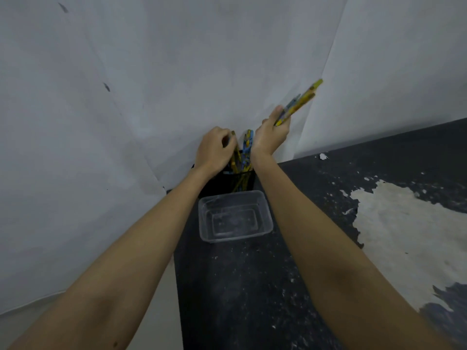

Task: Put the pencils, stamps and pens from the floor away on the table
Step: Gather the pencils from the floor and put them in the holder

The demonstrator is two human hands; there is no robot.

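Black table (252,286) | left hand (214,150) fingers seemingly pinch holder pencils (243,152) | right hand (271,136) grips pencil bundle (298,103)

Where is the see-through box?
The clear box sits on the black table, between the two forearms, just in front of the black pencil holder.
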